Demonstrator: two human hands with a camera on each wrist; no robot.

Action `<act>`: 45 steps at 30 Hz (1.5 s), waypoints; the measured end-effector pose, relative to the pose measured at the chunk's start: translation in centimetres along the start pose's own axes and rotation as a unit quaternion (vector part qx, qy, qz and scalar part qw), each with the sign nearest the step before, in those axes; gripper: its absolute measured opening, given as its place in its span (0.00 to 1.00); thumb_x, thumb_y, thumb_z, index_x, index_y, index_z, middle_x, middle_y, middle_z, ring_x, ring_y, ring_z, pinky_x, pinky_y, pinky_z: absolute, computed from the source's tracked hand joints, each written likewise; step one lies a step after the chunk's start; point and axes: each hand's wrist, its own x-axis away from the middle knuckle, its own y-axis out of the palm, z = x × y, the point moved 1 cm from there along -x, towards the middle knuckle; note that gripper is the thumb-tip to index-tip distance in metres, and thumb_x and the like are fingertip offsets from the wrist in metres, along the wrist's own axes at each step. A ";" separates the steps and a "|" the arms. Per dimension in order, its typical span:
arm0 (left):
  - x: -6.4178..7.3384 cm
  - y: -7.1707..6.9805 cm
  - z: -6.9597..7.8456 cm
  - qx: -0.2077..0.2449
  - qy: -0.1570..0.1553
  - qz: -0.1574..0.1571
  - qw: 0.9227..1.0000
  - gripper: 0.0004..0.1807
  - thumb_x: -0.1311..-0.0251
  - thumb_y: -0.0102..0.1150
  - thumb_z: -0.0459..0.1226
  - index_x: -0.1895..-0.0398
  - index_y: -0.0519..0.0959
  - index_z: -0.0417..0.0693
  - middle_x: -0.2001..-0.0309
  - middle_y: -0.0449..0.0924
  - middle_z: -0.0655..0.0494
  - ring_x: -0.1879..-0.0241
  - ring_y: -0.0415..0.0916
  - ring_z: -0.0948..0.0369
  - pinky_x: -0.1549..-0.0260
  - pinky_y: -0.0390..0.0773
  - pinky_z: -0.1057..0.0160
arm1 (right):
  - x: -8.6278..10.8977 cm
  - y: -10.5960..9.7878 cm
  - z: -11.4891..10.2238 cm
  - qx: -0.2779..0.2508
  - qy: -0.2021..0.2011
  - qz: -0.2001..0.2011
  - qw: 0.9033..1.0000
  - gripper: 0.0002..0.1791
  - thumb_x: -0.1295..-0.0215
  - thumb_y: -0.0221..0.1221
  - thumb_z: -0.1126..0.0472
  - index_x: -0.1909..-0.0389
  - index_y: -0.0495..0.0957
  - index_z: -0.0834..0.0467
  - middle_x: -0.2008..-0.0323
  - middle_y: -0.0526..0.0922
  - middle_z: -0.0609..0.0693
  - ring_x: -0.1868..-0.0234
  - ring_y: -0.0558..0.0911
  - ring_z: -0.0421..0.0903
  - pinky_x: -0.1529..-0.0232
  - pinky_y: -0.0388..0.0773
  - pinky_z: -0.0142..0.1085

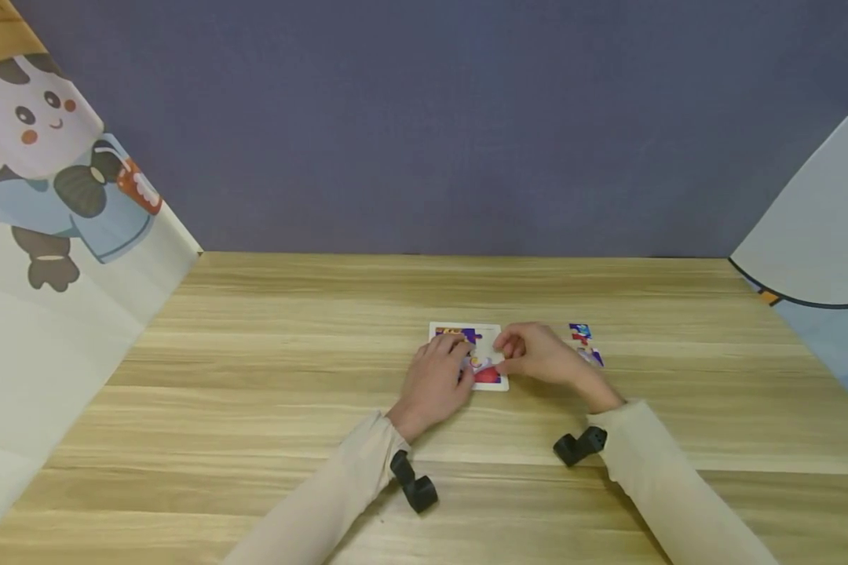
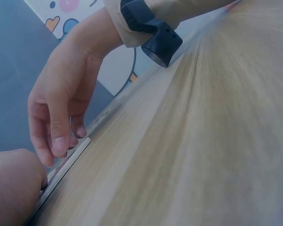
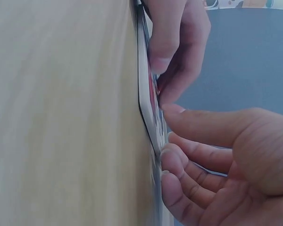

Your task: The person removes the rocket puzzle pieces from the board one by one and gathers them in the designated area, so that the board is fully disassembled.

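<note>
Lying partly under left grip [image 1: 436,378]: puzzle board [image 1: 490,339]; right grip [image 1: 537,355] over edge

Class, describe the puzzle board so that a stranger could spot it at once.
Find the wooden table, then the person's left hand. Partly under that hand lies the puzzle board. Unlike the loose pieces to its right, it is larger and has a white border.

A booth-like recording station is suggested: a wood-grain bench [image 1: 205,408] is enclosed by a plain blue-grey backdrop [image 1: 424,133] and cartoon-printed side panels [image 1: 49,157], and black wrist cameras [image 1: 421,493] are worn on both sleeves [image 1: 678,486].
</note>
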 end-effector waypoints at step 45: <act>-0.2 0.3 -0.1 0.003 0.009 0.015 1.000 0.18 0.38 0.50 0.39 0.47 0.78 0.44 0.44 0.75 0.49 0.40 0.69 0.52 0.39 0.70 0.51 | 0.0 0.4 -0.5 -0.017 -0.010 -0.012 1.000 0.07 0.41 0.63 0.65 0.64 0.78 0.62 0.72 0.78 0.50 0.70 0.74 0.42 0.69 0.73 0.31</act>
